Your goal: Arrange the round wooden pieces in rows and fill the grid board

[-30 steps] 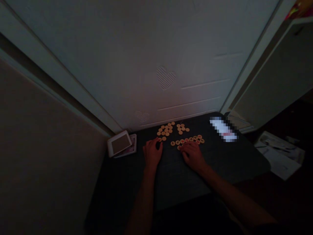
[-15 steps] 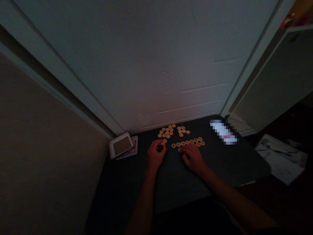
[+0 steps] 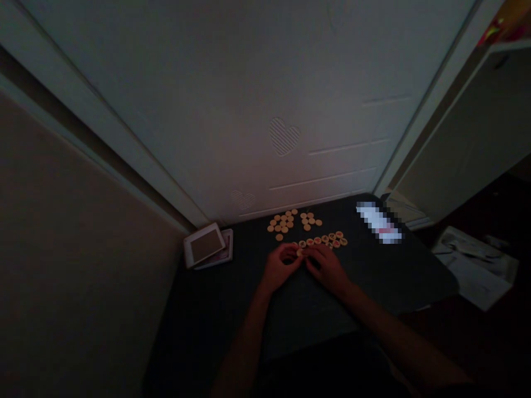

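Note:
Several round wooden game discs lie on a dark table (image 3: 290, 309). One cluster of plain discs (image 3: 282, 222) sits at the back, a smaller cluster (image 3: 310, 220) beside it, and a row of marked discs (image 3: 326, 240) runs in front. My left hand (image 3: 280, 268) pinches a pale disc (image 3: 299, 252) at the left end of that row. My right hand (image 3: 329, 268) rests curled just right of it, fingertips almost touching the same disc; what it holds, if anything, is hidden in the dim light.
A white box with a lid (image 3: 205, 246) lies at the table's back left corner. A blurred white item (image 3: 378, 221) sits at the back right. A pale door with heart marks (image 3: 284, 135) stands behind. Papers (image 3: 475, 265) lie on the floor at right.
My left hand picked a disc from the edge of the back cluster and carried it right to the row, meeting my right hand. The right hand barely moved.

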`<state>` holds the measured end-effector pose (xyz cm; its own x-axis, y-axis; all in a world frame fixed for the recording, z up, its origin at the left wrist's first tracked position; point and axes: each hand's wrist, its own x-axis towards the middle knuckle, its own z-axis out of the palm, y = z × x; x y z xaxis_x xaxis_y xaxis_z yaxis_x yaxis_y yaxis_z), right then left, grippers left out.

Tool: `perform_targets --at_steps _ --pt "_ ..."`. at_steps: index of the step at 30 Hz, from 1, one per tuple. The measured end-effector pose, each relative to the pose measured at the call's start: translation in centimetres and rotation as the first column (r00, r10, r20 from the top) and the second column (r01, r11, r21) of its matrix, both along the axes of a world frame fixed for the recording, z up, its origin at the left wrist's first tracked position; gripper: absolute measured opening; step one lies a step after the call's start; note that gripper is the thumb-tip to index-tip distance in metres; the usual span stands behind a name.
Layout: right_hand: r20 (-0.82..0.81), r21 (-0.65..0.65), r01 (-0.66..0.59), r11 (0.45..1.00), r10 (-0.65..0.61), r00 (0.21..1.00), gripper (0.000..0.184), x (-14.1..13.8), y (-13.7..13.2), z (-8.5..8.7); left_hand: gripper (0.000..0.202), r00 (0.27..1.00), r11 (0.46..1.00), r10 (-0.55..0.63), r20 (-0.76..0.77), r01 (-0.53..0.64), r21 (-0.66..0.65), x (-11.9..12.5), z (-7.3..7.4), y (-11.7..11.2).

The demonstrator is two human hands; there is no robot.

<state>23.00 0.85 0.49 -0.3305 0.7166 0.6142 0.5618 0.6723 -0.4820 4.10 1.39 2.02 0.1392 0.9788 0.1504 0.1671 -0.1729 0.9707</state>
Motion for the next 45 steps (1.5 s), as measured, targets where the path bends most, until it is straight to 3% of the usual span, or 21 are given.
perform_targets --at_steps 15,28,45 --pt "0.011 -0.019 -0.009 1.0 0.009 1.0 0.02 0.14 -0.12 -0.19 0.027 0.999 0.996 -0.038 -0.035 0.035 -0.084 -0.25 0.04 -0.06" --pt "-0.021 -0.036 -0.051 0.998 0.05 0.999 0.028 -0.14 -0.27 0.16 0.027 0.992 0.985 -0.036 0.118 0.055 -0.164 0.03 0.13 0.1" --pt "-0.074 -0.093 -0.008 0.996 0.002 0.997 0.034 0.0 -0.12 -0.05 0.031 0.996 0.993 -0.07 0.062 0.075 -0.089 -0.18 0.42 0.02"
